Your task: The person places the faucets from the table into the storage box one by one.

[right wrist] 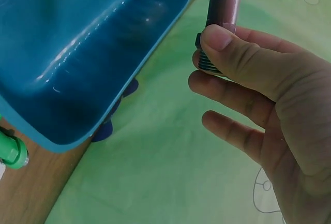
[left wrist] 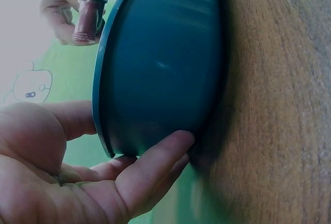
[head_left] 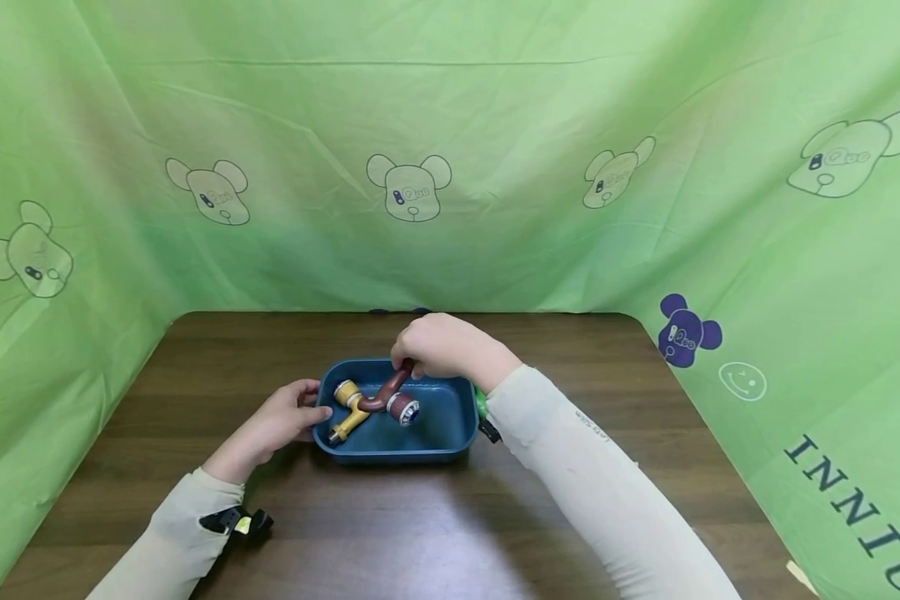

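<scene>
A blue tub point(head_left: 435, 429) stands on the wooden table. At its left end my left hand point(head_left: 281, 421) grips the wall, with the thumb over the rim and the fingers against the outside, as the left wrist view shows. Above the tub, my right hand point(head_left: 446, 346) pinches the threaded end of a maroon tap-like fitting point(head_left: 402, 408) with a ribbed knob. A similar yellow fitting point(head_left: 354, 415) lies inside the tub toward the left, partly behind the maroon one in the head view. Between thumb and fingers, the maroon stem point(right wrist: 224, 4) shows clearly in the right wrist view.
Just right of the tub, a green piece point(right wrist: 13, 151) lies on the table point(head_left: 390, 533), mostly hidden by my right arm in the head view. A green printed cloth point(head_left: 412, 100) rises behind the table and along both sides.
</scene>
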